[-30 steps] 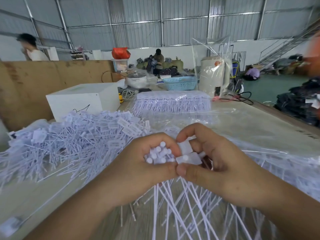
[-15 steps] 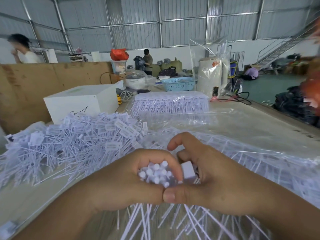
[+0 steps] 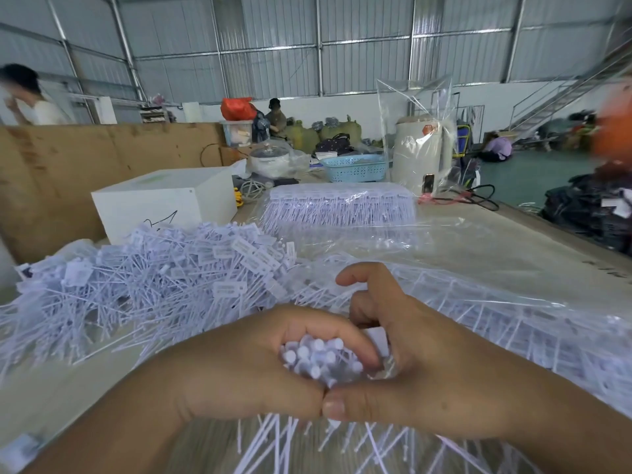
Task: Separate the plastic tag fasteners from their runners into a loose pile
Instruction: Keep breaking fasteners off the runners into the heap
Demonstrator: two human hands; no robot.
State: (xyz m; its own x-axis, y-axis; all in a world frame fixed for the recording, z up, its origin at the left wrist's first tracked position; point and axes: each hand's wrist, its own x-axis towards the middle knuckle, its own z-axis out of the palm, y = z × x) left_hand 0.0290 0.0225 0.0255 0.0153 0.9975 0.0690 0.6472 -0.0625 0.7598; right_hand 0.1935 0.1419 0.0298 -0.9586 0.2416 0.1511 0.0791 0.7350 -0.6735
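Note:
My left hand grips a bundle of white plastic tag fasteners, whose round heads show between my fingers and whose thin stems fan out below my hands. My right hand curls around the same bundle from the right, thumb tip against my left thumb, index finger raised. A loose pile of separated fasteners lies on the table to the left. Fasteners on their runners lie under clear plastic to the right.
A sealed bag of fasteners lies further back beside a white box. A blue basket, a white kettle in plastic wrap and cables stand at the far end. A plywood board rises at left. People are in the background.
Both hands have come lower and nearer to me with the bundle. My right hand has closed in over the flat tags it held, and the thumbs now touch.

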